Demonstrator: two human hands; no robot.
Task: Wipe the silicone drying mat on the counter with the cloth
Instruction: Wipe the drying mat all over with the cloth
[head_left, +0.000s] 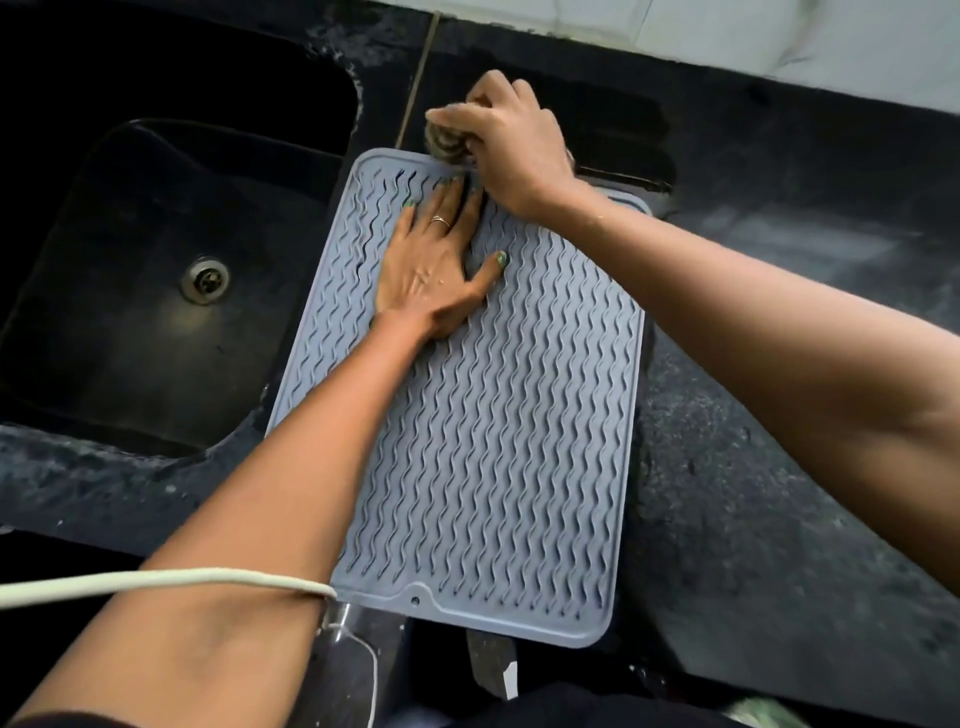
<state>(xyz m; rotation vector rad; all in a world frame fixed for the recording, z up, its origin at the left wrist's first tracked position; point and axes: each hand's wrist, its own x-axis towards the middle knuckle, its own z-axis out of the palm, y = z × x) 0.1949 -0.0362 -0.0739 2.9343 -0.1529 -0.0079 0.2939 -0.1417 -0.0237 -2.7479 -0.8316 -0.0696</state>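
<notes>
On a dark speckled stone counter (753, 467) beside a black sink (156, 260), the left hand (436, 265) lies flat, fingers spread, apparently pinning the grey wavy-ridged silicone drying mat (488, 415), while the right hand (514, 140) grips a bunched brownish cloth (447, 139) at its far edge.

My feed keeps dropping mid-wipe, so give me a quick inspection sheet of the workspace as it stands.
Surface: dark speckled counter, patchy pale marks.
Job's things: grey wavy-ribbed mat lies flat, near edge overhanging the counter; bunched cloth at its far edge.
Clutter: nothing seen on the mat.
Hands: left hand flat on the mat, fingers spread; right hand grips the cloth.
Cables: pale cord crosses the left forearm.
Surroundings: dark sink with metal drain to the left; light wall behind.
</notes>
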